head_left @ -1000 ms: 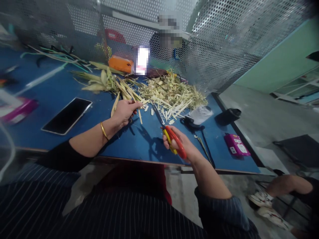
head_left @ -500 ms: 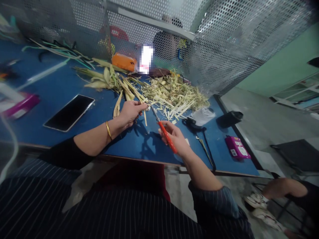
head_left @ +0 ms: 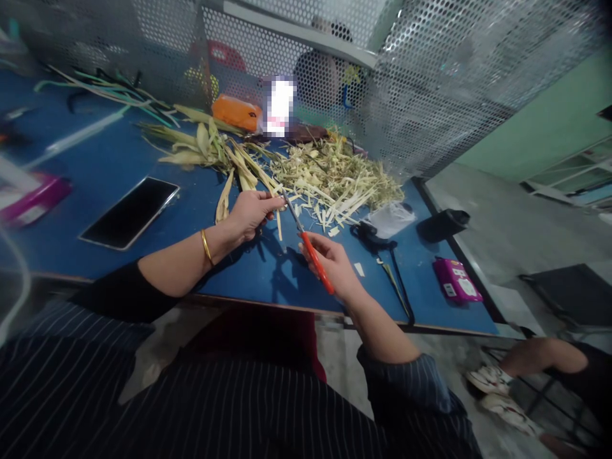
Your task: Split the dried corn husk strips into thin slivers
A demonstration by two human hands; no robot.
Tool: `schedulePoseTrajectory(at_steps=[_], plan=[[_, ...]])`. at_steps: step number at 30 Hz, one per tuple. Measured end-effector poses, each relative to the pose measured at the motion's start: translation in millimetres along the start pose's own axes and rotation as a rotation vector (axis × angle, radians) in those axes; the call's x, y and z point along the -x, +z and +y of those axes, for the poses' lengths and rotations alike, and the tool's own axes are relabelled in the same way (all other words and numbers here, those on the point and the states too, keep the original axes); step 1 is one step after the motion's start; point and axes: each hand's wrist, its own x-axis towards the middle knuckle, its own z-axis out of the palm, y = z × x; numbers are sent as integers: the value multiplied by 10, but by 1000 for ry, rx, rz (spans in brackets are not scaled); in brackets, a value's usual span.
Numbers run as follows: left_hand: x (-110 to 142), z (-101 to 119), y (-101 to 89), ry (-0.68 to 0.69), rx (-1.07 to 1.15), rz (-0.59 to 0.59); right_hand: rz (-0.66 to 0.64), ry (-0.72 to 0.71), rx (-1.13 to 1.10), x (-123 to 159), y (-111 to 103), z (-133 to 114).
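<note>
My left hand (head_left: 251, 213) is closed, thumb against forefinger, pinching a narrow strip of dried corn husk (head_left: 279, 226). My right hand (head_left: 332, 261) is wrapped round a pair of red-handled scissors (head_left: 315, 260). Their slim metal blades point away from me and reach up beside my left fingertips. Whether the blades touch the strip is too small to make out. Behind my left hand lie long pale corn husks (head_left: 201, 146). Beyond the scissors spreads a heap of husk clippings (head_left: 335, 172), with short cut pieces along its near side.
On the blue table (head_left: 239, 280) a phone (head_left: 130, 213) lies at left. A lit, blurred-out screen (head_left: 281, 105) stands by an orange packet (head_left: 236, 113). At right are a black cylinder (head_left: 442, 225), a purple pack (head_left: 458, 280) and a black strap (head_left: 404, 287). Perforated metal panels (head_left: 287, 38) rise behind.
The view has shifted slightly, so the table items sit a little differently in the picture. Both hands keep nearly the same pose, the scissors still beside my left fingertips.
</note>
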Motion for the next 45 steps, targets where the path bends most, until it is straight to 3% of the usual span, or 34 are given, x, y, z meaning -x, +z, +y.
schedulePoseTrajectory(at_steps=[10,20,26,29,33,45], plan=[[19,39,12,-35,35,-17,-18,-123,96,-27,-23,130],[-8,48,-49,-95,37,-99,58,-40,-41,36,-23,97],[9,81,-86,-138,72,-229,47,-119,-110,-25,-276,-59],[21,96,-95,-117,61,-270,-35,-169,27,-132,-465,-207],[17,75,-88,-50,24,-281,-89,-129,236,-276,-627,-289],[17,-19,32,-68,-44,-247,-159,8,205,-301,-660,-132]])
